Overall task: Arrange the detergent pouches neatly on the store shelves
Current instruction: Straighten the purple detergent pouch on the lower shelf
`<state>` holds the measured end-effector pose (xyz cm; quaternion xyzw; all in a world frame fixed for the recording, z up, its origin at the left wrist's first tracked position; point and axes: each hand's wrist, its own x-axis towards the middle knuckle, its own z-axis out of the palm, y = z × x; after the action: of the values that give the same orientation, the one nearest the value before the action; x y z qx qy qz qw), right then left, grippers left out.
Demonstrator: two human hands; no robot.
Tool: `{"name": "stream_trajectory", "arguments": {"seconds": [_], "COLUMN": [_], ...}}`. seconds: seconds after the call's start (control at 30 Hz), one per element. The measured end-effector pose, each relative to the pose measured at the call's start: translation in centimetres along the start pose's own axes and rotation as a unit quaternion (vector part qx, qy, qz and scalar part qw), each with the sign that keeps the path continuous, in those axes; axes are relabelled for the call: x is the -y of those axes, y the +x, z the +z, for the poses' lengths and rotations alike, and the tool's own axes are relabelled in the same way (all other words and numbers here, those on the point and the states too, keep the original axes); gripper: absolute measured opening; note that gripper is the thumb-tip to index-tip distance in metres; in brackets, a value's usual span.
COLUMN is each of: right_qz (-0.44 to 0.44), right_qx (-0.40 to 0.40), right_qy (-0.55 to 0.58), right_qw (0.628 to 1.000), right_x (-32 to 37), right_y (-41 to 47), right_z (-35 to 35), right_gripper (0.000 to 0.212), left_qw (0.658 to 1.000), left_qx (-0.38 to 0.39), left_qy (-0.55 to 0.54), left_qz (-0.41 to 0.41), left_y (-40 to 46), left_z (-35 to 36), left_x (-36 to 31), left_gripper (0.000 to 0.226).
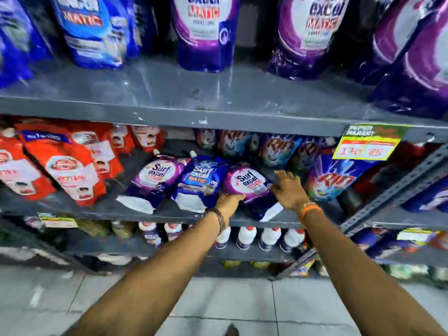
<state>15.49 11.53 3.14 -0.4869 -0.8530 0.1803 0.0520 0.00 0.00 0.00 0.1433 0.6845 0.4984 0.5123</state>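
Grey metal shelf point(135, 209) is crowded: red pouches point(65, 166) are stacked at its left, Rin packs point(337, 183) at its right, and white bottles point(247, 236) are ranged on the level below. 3 Surf Excel pouches lie tilted side by side at mid-shelf. The rightmost purple pouch point(247, 187) is gripped at its lower edge by the left hand point(229, 198), while the right hand point(289, 187) is pressed against its right side with fingers point(282, 175) spread open.

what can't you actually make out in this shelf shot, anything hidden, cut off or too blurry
Head view only:
- Left hand: fingers tucked under the purple pouch, so its grip is hidden.
- Price tag: digits too blurred to read.
- Top-shelf pouches: tops cut off by the frame edge.
- Rin pouches at the back: shadowed by the shelf above.
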Motion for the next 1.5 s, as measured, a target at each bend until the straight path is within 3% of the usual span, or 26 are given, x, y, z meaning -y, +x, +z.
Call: {"name": "stream_trajectory", "arguments": {"seconds": [0.1,0.2,0.27,0.4,0.43,0.57,0.63,0.8,0.83,0.97,1.17,1.3,1.5], "right_qz": [0.052,0.095,0.095,0.082,0.084,0.118,0.12,0.132,0.125,0.048,0.016,0.017,0.047], "right_qx": [0.074,0.129,0.15,0.193,0.207,0.291,0.305,0.21,0.184,0.073,-0.073,-0.151,-0.193], "right_qy": [0.072,0.131,0.16,0.246,0.252,0.298,0.343,0.443,0.445,0.485,0.438,0.359,0.341], "right_qw": [0.993,0.978,0.971,0.946,0.942,0.902,0.88,0.861,0.868,0.87,0.896,0.921,0.919], "right_x": [-1.1,-2.1,-3.8,-6.7,-6.2,-5.9,-6.5,-7.3,-6.9,-5.8,-4.0,-3.8,-3.7], "right_y": [2.4,3.5,4.1,4.1,3.2,0.2,-0.9,-2.7,-3.0,-2.6,-0.9,0.0,0.5], "right_z": [0.0,1.1,2.3,3.1,2.1,0.3,0.9,2.3,1.9,0.7,0.0,0.3,1.4], "right_gripper": [0.062,0.065,0.061,0.12,0.127,0.089,0.088,0.124,0.127,0.099,0.123,0.117,0.119], "left_qw": [0.995,0.985,0.985,0.987,0.986,0.999,0.998,0.997,0.996,0.985,0.967,0.954,0.951], "left_qx": [-0.044,-0.105,-0.113,-0.15,-0.145,-0.001,0.045,0.069,0.067,0.075,0.046,0.04,0.027], "left_qy": [-0.086,-0.133,-0.126,0.034,0.068,0.022,0.02,0.027,0.021,0.028,0.116,0.161,0.182], "left_qz": [0.007,-0.01,-0.034,-0.038,-0.035,-0.048,-0.05,0.023,0.057,0.156,0.223,0.249,0.25], "left_y": [2.2,5.8,7.4,6.0,5.5,4.3,3.9,3.2,3.0,2.3,2.0,1.9,2.2], "left_z": [2.1,3.1,3.6,3.9,3.9,3.8,3.9,4.4,4.3,4.2,5.3,6.3,7.0], "left_x": [-0.1,1.1,1.8,0.5,0.1,-0.5,-0.3,-0.7,-1.0,-3.4,-7.3,-8.3,-8.0], "left_gripper": [0.046,0.066,0.067,0.082,0.082,0.052,0.052,0.096,0.093,0.092,0.085,0.094,0.099]}}
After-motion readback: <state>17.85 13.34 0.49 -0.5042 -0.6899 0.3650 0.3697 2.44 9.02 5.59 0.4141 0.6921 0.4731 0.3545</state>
